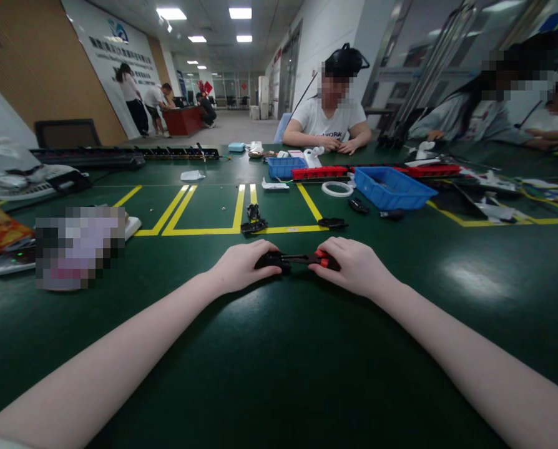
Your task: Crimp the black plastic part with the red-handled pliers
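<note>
My left hand (242,267) is closed around a small black plastic part (270,260), most of it hidden by the fingers. From the other side, my right hand (354,265) grips red-handled pliers (313,258), whose dark, narrow jaws point left and reach the black part. Whether the jaws have closed on it is too small to tell. Just beyond my hands lie more black plastic pieces (253,219) in a small group. Another black piece (332,222) rests on the yellow tape line.
Farther back on the green table (279,362) stand a blue bin (394,190) and a smaller blue bin (286,167). A white tape roll (337,189) lies between them. A co-worker (328,118) sits opposite. Left is a blurred-out object (80,249) beside an orange packet (0,227).
</note>
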The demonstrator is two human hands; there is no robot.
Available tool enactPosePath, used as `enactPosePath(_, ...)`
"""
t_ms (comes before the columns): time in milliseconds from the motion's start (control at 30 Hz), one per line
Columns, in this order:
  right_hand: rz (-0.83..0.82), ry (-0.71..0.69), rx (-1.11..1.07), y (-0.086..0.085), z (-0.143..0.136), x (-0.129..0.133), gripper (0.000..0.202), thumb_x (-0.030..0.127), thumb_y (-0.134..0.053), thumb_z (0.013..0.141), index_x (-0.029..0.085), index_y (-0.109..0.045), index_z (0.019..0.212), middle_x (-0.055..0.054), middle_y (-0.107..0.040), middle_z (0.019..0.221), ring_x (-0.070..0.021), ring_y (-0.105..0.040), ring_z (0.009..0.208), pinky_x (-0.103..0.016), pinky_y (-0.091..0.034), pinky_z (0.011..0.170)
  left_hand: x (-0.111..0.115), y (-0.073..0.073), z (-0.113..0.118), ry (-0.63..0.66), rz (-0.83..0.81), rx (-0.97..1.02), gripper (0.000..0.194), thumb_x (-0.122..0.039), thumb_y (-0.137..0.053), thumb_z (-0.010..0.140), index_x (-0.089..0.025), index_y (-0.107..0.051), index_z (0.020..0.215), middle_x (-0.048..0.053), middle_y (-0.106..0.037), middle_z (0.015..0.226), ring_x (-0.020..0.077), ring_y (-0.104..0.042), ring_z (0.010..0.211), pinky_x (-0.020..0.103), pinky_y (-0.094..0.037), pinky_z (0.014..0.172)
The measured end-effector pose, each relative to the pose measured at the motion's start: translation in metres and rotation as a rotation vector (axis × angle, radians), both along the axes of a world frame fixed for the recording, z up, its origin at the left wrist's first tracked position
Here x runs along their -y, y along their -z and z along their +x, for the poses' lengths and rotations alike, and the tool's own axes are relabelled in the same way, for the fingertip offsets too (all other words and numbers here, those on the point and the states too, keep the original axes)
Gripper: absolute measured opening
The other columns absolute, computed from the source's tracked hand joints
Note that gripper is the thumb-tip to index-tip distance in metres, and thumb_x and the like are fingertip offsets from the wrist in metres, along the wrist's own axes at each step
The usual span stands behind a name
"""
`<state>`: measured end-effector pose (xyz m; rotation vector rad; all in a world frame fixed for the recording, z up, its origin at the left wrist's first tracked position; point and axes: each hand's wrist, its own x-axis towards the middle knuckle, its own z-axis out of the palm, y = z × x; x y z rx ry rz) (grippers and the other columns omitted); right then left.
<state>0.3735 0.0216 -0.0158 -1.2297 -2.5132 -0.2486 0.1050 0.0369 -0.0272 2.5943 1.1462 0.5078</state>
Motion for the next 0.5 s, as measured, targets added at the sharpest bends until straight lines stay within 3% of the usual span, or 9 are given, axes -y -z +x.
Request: enactPosePath(500, -0.018, -0.001, 0.040, -0.0016, -0.0104, 0.0084, 0.031, 0.047, -0.052, 0.087, 0.016, -0.058, 0.082, -0.007, -0.064, 0.079, -0.0175, -0.055, 0.065, -0.029, -0.039, 0.060, 0.0005, 0.0020, 0.0014, 0.029, 0.043, -0.013, 0.035, -0.046, -0.058, 0.088, -0.023, -0.055, 0.114, 0.002, -0.066, 0.106, 0.0199, -0.064, 0.089, 0.030, -0.048, 0.072)
